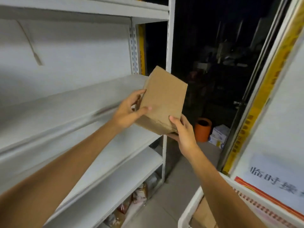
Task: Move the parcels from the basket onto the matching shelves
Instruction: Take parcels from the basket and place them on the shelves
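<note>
Cardboard parcel (162, 97) held in both hands at the white shelf's (65, 102) right end.

Brown and plain, the parcel is tilted, its far corner raised above the grip and its near end low between the two hands, in the air at the shelf's front edge. The left hand (130, 112) clasps its left side, thumb across the top face and fingers along the side. The right hand (182, 134) grasps the near right corner, thumb on top and fingers underneath. Below and right of the grip, a white basket (187, 209) holds another cardboard box (204, 214). Just beyond the right hand stands an orange roll (202, 129) on the floor.
</note>
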The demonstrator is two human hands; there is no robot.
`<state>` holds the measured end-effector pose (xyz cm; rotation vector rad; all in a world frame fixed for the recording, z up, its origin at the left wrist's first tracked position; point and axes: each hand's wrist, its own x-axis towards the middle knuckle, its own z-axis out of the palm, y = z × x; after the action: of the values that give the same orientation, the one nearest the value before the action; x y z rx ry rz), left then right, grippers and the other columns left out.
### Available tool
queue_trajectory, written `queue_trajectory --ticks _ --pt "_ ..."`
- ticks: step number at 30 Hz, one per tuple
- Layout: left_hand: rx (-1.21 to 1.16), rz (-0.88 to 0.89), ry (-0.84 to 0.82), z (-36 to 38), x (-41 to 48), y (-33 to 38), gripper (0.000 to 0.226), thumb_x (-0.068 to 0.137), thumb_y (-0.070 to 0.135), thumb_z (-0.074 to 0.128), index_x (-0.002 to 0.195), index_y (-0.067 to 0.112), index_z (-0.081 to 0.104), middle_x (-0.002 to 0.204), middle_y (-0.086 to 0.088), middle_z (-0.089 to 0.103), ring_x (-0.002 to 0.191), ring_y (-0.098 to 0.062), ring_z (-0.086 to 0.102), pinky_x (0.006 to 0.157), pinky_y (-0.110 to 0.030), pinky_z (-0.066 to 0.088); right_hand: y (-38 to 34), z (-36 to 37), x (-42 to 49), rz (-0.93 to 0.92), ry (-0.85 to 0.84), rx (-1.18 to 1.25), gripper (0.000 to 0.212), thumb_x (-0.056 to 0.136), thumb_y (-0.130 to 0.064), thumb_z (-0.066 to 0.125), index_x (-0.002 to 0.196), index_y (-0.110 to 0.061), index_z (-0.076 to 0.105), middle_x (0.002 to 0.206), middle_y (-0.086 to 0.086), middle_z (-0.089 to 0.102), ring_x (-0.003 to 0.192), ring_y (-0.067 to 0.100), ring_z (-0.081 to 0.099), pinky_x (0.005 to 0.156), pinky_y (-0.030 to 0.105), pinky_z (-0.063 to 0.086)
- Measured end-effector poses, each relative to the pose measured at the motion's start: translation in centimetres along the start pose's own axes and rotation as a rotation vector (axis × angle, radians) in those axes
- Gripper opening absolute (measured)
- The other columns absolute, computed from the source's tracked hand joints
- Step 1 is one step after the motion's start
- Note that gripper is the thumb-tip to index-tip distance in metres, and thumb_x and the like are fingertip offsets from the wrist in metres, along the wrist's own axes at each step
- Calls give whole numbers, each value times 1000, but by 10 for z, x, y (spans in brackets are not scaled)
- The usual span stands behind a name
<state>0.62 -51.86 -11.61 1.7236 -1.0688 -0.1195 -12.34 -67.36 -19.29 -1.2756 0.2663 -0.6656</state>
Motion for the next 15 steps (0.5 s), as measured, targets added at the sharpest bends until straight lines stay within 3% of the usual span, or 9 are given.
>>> queue_trajectory --ticks 4,9,13,15 --pt "-96 -38 -165 62 22 -1 89 67 47 74 145 33 33 143 11 44 130 -7 41 105 -30 39 -9 -62 -7 -37 134 -28 35 85 -26 71 116 -36 60 100 -17 72 94 4 68 70 26 58" --pt "-156 -55 -330 136 45 -7 93 65 51 73 145 39 28 137 18 45 124 0 44 104 -31 41 -12 -127 -25 -44 299 -111 41 86 -24 71 123 -34 58 102 -20 71 94 2 68 66 17 54" --pt "-227 -43 -451 193 57 -11 90 71 38 74 147 35 26 143 8 45 131 -10 42 109 -41 38 -15 -168 -44 -41 413 -199 43 88 -24 69 129 -26 57 116 0 69 105 22 66 84 38 57" --pt "-262 -39 -509 222 60 -15 85 77 26 75 147 33 26 141 8 46 130 -9 43 110 -39 37 -14 -187 -56 -38 486 -210 44 86 -22 70 127 -25 57 114 4 70 102 23 68 84 39 58"
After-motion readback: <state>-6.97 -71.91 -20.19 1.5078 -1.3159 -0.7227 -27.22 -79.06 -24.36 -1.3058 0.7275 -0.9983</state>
